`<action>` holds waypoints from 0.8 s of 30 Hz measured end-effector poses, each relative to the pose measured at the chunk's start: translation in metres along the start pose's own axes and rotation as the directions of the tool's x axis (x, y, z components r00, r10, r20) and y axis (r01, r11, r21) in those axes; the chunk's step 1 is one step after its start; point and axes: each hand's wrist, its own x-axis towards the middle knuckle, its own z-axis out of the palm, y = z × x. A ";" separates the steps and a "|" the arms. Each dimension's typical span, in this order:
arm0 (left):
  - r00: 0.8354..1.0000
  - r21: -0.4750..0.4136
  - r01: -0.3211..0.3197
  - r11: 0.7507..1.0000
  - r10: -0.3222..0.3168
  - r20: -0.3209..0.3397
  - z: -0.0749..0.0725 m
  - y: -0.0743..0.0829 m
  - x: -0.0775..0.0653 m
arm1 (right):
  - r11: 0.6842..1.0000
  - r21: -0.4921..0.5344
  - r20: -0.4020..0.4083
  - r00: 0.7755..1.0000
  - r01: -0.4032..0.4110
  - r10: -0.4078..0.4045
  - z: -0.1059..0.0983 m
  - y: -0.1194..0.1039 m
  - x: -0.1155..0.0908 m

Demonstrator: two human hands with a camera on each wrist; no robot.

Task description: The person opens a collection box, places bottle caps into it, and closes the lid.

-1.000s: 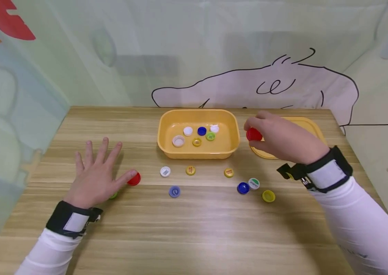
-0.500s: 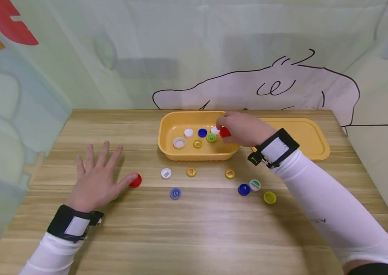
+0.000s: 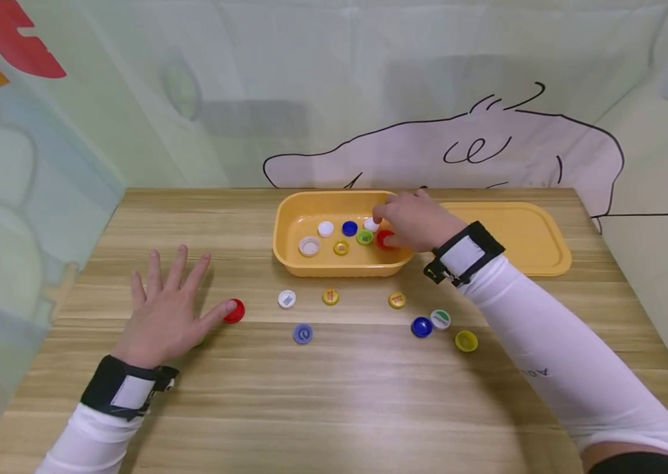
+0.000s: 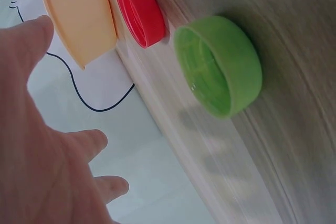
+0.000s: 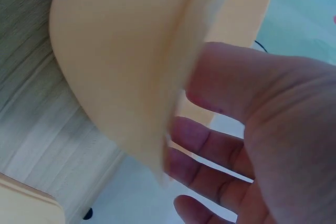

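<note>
My right hand reaches over the right end of the yellow box, thumb and fingers apart. Just by the thumb, a red bottle cap lies inside the box. In the right wrist view the box wall hides the fingertips of that hand in part. My left hand is spread flat above the left side of the table, holding nothing. Its thumb overlaps another red cap in the head view. The left wrist view shows a green cap on the wood below this hand.
Inside the box lie several caps, among them a blue cap and a light green cap. Several more, such as a yellow cap and a pale blue cap, are scattered in front. A yellow lid lies right of the box.
My right hand has moved left from above the lid to the box with the red cap, then lowered and let it go inside. The left hand has stayed nearly still.
</note>
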 end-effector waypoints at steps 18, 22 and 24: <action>0.999 -0.032 -0.017 0.999 0.016 -0.027 -0.017 -0.003 0.003 | 0.998 0.065 -0.215 0.976 -0.026 0.039 -0.032 0.010 -0.084; 0.998 -0.051 -0.063 0.997 0.062 -0.025 -0.018 -0.006 0.000 | 0.998 0.063 -0.260 0.965 -0.011 0.027 -0.026 0.013 -0.108; 0.995 -0.065 -0.101 0.993 0.100 -0.027 -0.018 -0.008 -0.002 | 0.998 0.059 -0.285 0.958 0.001 0.016 -0.020 0.013 -0.117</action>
